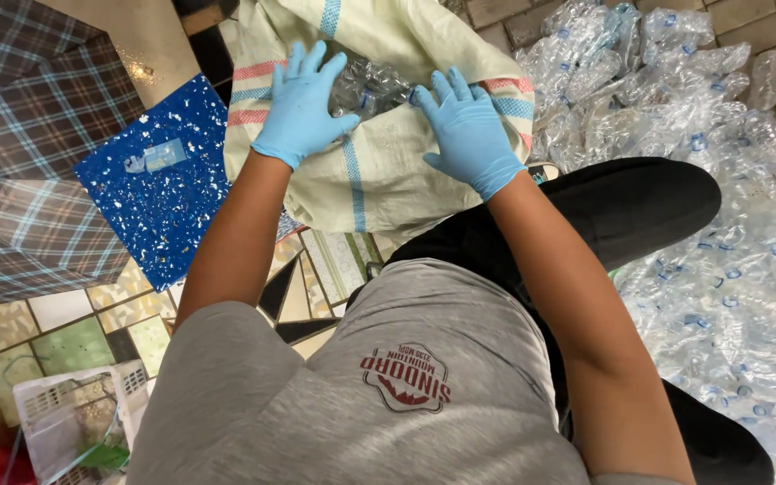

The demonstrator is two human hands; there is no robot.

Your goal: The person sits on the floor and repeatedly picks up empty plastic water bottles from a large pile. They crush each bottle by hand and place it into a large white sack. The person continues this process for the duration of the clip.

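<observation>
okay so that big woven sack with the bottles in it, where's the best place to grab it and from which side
Probably the sack is best gripped at its open rim, one hand on each side of the mouth, coming from above. The left hand and right hand already rest there, flanking the crushed bottles showing in the opening. The cloth looks slack and folded at the rim, so it should bunch into a firm grip.

Woven sack (379, 171) far centre, crushed bottles (372, 88) in its mouth, left hand (303, 106) and right hand (471, 133) on its rim either side, bottle heap (720, 180) right, speckled board (159, 180) left of sack, plastic basket (69, 418) near left.
</observation>
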